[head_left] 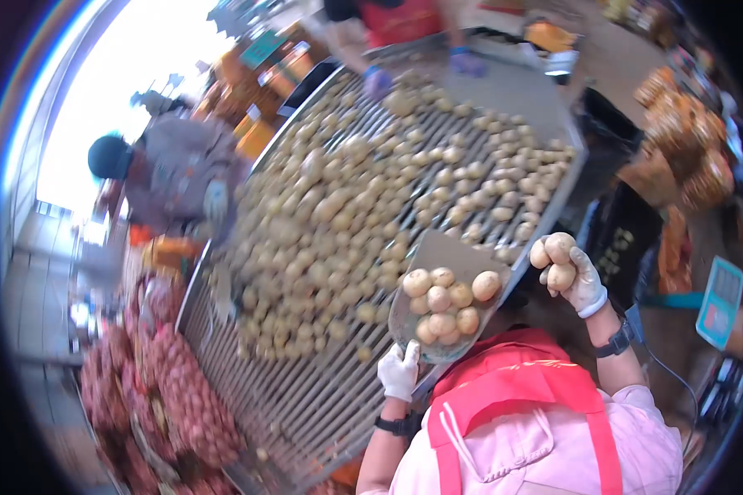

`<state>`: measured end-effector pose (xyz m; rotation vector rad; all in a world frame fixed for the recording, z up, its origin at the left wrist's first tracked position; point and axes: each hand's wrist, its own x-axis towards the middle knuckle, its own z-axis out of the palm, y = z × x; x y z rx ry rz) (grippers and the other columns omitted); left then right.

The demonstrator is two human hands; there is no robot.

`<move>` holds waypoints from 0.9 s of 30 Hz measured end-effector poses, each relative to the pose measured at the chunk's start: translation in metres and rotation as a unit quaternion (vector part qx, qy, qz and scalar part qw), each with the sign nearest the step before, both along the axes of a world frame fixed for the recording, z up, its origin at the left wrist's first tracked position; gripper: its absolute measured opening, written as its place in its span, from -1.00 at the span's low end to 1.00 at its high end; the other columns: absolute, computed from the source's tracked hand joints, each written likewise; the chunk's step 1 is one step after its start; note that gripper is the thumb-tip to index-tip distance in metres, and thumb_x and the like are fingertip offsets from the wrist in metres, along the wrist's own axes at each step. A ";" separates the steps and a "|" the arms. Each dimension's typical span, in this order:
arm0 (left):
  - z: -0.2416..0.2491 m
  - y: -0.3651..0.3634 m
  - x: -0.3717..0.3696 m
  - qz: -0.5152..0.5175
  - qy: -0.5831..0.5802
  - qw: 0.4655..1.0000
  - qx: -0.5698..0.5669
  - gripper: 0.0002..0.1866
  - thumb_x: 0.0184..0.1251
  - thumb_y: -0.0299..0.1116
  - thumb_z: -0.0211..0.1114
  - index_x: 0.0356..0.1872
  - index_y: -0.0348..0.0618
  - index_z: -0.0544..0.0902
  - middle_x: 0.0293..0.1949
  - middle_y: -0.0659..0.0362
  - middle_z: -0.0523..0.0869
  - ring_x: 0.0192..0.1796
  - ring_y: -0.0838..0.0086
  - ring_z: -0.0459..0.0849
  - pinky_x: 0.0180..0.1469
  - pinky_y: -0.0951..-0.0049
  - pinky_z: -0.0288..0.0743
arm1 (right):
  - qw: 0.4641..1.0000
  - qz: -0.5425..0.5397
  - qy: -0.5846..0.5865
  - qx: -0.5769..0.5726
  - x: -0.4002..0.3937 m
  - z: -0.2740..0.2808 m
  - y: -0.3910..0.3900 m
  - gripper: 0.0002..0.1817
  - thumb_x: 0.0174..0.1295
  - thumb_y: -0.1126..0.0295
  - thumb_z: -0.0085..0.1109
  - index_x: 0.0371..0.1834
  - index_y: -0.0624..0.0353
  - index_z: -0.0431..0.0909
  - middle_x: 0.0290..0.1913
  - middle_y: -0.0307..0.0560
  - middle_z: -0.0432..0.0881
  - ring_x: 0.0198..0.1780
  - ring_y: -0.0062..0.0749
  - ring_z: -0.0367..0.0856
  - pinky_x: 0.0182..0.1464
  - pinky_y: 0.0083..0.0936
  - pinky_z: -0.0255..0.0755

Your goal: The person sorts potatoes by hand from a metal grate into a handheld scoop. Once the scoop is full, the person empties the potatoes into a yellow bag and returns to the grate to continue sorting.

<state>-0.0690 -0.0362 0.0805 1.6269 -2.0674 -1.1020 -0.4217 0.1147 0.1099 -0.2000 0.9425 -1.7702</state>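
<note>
My left hand (pixel 398 371), in a white glove, is closed on the lower left corner of a shallow scoop-like tray (pixel 442 250). Several pale, round potatoes (pixel 440 299) lie heaped in this tray, which is at the near edge of a slatted sorting table (pixel 322 404). Out to the right, past the table's edge, my gloved right hand (pixel 587 285) is closed around three potatoes (pixel 560 247). Many more loose potatoes (pixel 305 239) cover the slats beyond the tray.
A person in a red apron (pixel 400 21) works at the far end with gloved hands; another person (pixel 177 169) stands at the left side. Red mesh sacks (pixel 190 396) are stacked at lower left. A teal-framed scale display (pixel 721 295) and filled bags (pixel 685 132) are at right.
</note>
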 end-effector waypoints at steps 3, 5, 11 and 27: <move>-0.023 0.000 -0.038 -0.087 -0.027 0.996 0.014 -0.60 0.32 -0.03 0.27 -0.48 -0.19 0.69 -0.66 0.07 0.66 -0.58 0.26 0.66 -0.43 0.25 0.47 | 0.989 -0.142 0.019 0.022 -0.036 -0.001 0.081 -0.28 0.29 -0.13 0.15 0.30 0.23 0.36 -0.03 0.02 0.59 -0.35 -0.28 0.69 -0.57 -0.53 0.49; -0.029 0.004 -0.071 -0.081 -0.016 0.992 0.094 -0.59 0.33 -0.05 0.29 -0.52 -0.21 0.68 -0.68 0.12 0.65 -0.61 0.39 0.63 -0.46 0.31 0.46 | 0.976 -0.211 0.040 0.046 -0.048 -0.007 0.135 -0.30 0.30 -0.11 0.14 0.29 0.23 0.36 -0.05 0.03 0.58 -0.37 -0.28 0.67 -0.58 -0.52 0.48; -0.042 0.017 -0.162 -0.212 -0.040 0.969 0.122 -0.63 0.30 -0.09 0.34 -0.48 -0.24 0.69 -0.63 0.04 0.66 -0.59 0.35 0.60 -0.41 0.32 0.48 | 0.936 -0.338 -0.049 0.090 -0.039 -0.037 0.238 -0.39 0.31 -0.04 0.14 0.23 0.19 0.39 -0.13 0.09 0.59 -0.43 -0.22 0.65 -0.64 -0.49 0.45; -0.185 0.133 -0.420 -0.499 -0.134 0.769 0.376 -0.57 0.48 -0.01 0.12 -0.24 -0.25 0.64 -0.51 0.11 0.70 -0.57 0.34 0.68 -0.54 0.35 0.53 | 0.873 -0.449 -0.139 0.129 -0.050 -0.053 0.302 -0.46 0.31 -0.03 0.17 0.17 0.13 0.44 -0.18 -0.05 0.61 -0.46 -0.31 0.66 -0.62 -0.49 0.44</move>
